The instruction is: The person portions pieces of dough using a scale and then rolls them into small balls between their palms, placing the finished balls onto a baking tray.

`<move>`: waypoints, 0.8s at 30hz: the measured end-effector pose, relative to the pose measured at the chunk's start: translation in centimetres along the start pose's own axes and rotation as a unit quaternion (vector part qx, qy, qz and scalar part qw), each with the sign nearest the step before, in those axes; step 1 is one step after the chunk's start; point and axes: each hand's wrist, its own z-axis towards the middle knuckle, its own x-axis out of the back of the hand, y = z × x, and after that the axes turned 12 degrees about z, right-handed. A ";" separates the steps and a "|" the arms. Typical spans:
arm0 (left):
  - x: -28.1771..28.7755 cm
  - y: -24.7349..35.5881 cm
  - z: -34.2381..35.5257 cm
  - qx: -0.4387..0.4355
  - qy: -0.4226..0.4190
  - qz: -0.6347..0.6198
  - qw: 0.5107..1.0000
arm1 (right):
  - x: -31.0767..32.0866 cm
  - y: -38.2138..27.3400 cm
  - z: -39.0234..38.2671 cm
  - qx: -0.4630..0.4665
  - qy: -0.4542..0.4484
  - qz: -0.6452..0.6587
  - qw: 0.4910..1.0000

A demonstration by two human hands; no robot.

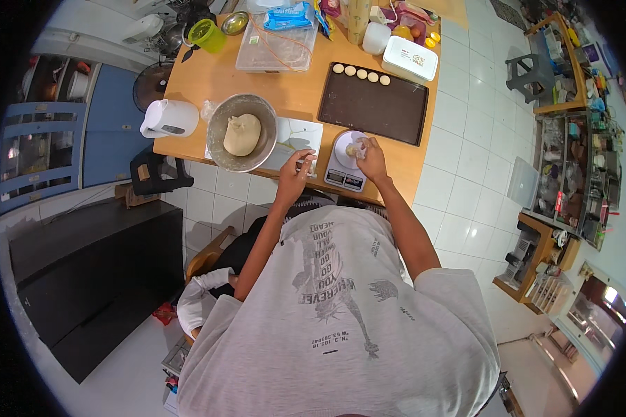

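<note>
My right hand (372,161) reaches over the white kitchen scale (336,161), its fingers closed on a small piece of dough (352,150) at the scale's round platform. My left hand (294,175) is curled just left of the scale, near the front edge of the table. Something small and pale shows at its fingertips, too small to name. To the left, a steel bowl (219,154) holds a large lump of pale dough (242,135). Beyond the scale lies a dark baking tray (375,104), with several small dough balls (362,74) in a row along its far edge.
Under the bowl lies a white patterned board (302,132). A white electric kettle (174,118) stands at the table's left edge. At the back are a clear plastic box (275,52), a green cup (206,35) and a white lidded tub (410,58). A person's sleeve (200,295) shows lower left.
</note>
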 end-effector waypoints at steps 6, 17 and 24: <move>-0.7 -0.4 0.3 -0.019 -0.003 -0.020 1.000 | 2.5 2.4 -3.2 -0.060 0.091 0.088 0.990; -4.1 0.1 0.5 -0.010 -0.044 -0.075 0.996 | 7.4 6.3 -12.6 -0.165 0.119 0.182 0.962; -5.2 -0.5 0.9 -0.017 -0.078 -0.076 0.994 | 7.9 5.5 -13.1 -0.154 0.148 0.220 0.952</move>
